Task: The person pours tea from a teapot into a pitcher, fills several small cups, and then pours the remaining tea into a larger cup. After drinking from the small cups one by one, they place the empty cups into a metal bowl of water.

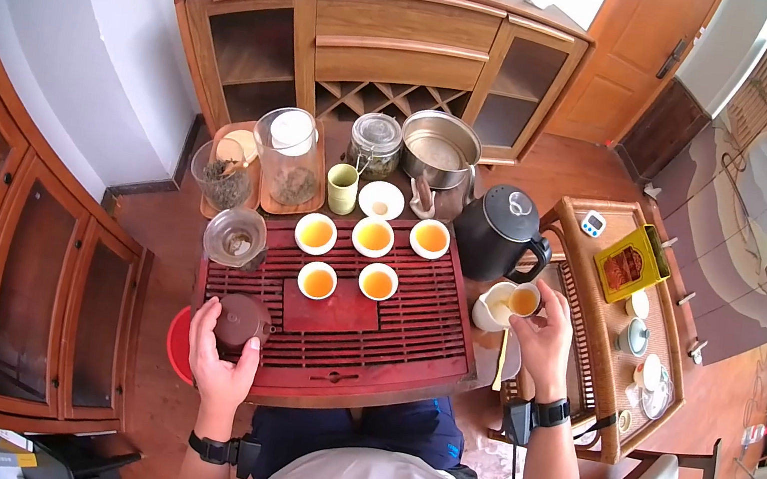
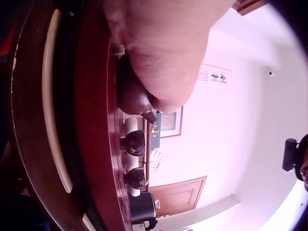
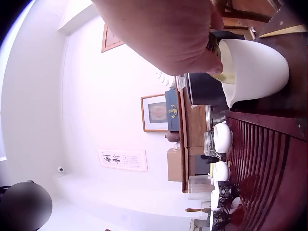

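Note:
My left hand grips a dark brown clay teapot at the front left of the slatted red tea tray, thumb on one side and fingers on the other. In the left wrist view the teapot sits low on the tray, its spout showing past the hand. My right hand pinches a small teacup of amber tea at the mouth of a white pitcher. Pale liquid shows inside the pitcher in the right wrist view, where fingers hide most of the cup.
Several filled teacups stand on the tray beside a glass lidded bowl. Behind are glass jars, a green cup and a steel pot. A black kettle stands near the pitcher; a rattan cart is at right.

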The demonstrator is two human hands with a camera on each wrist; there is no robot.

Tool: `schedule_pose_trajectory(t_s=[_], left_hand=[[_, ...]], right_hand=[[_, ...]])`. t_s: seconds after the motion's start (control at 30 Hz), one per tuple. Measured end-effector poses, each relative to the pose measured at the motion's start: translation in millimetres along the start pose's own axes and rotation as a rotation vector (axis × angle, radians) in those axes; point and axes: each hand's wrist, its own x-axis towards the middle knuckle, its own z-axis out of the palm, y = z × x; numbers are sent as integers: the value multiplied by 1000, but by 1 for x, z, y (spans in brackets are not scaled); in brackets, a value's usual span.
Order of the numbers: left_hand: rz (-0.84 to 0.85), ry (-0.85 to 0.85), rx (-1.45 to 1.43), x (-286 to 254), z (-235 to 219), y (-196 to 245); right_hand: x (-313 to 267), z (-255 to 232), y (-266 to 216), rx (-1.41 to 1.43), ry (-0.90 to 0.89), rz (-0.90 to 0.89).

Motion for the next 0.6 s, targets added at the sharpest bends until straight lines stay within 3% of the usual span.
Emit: schedule_pose_trajectory(t_s=[0.37, 0.6], left_hand=[[-5, -9, -4, 0, -1, -1], [-9, -14, 10, 0, -2, 1]], right_hand=[[11, -16, -15, -173, 74, -210], [22, -35, -43, -368, 165, -491]])
